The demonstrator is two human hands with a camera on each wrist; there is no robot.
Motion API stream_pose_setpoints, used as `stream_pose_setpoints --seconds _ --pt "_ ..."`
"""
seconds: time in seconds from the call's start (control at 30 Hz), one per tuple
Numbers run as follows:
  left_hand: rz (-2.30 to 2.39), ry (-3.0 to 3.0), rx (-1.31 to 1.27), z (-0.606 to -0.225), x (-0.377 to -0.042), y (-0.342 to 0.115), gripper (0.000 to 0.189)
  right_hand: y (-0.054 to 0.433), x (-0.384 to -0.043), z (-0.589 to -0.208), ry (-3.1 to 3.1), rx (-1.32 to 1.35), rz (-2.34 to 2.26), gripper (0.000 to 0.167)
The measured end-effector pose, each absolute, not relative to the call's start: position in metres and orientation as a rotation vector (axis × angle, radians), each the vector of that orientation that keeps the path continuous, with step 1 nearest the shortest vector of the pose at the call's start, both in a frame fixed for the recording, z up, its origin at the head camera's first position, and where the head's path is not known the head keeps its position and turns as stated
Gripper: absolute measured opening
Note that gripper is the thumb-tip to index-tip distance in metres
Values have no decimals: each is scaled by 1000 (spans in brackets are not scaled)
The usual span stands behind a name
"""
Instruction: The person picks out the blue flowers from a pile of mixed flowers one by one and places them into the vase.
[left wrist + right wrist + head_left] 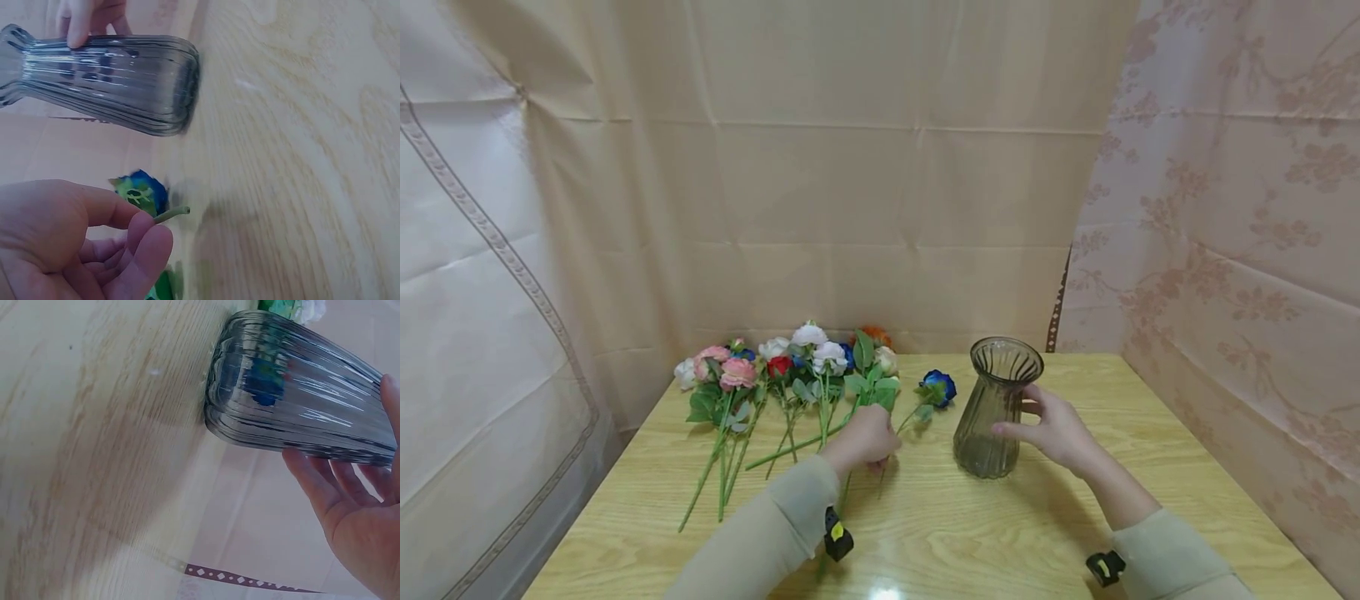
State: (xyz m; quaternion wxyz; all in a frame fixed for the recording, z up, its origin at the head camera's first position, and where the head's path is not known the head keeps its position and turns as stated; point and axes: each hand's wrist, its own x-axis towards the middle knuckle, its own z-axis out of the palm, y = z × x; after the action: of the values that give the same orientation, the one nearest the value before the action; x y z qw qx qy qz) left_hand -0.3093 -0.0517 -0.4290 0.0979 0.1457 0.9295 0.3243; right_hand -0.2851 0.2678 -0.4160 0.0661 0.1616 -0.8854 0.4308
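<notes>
My left hand (867, 436) pinches the green stem (172, 214) of a blue artificial rose between thumb and forefinger, close to the stem's cut end. The rose's blue bloom (938, 387) points away from me, just left of the vase. A smoky, ribbed glass vase (988, 425) with a flared rim stands upright at the right, and nothing shows inside it. My right hand (1056, 429) holds the vase from its right side, thumb on the near face and fingers round the back. In the right wrist view, the blue bloom shows through the glass (300, 394).
Several artificial flowers lie on the left half of the wooden table (925, 533): pink blooms (737, 373), a red rose (779, 366), white blooms (830, 358) and an orange one (876, 335). Their stems point toward me. A beige curtain (880, 183) hangs behind the table, a patterned cloth (1247, 250) at right.
</notes>
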Motion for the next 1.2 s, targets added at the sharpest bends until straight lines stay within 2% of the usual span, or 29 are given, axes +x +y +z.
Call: stream_pose_setpoints --seconds 0.23,0.5,0.83,1.2 --pt "1117 2668 463 -419 -303 -59 32 269 -285 -415 -2687 466 1249 88" --pt "1171 2682 482 -413 -302 -70 41 270 -284 -414 -2695 460 1252 89" --pt "1307 2612 470 -409 -306 -86 18 270 -284 -415 -2689 445 1269 90" --pt "1395 2615 512 -400 -304 -102 11 270 -285 -416 -2683 458 1289 90"
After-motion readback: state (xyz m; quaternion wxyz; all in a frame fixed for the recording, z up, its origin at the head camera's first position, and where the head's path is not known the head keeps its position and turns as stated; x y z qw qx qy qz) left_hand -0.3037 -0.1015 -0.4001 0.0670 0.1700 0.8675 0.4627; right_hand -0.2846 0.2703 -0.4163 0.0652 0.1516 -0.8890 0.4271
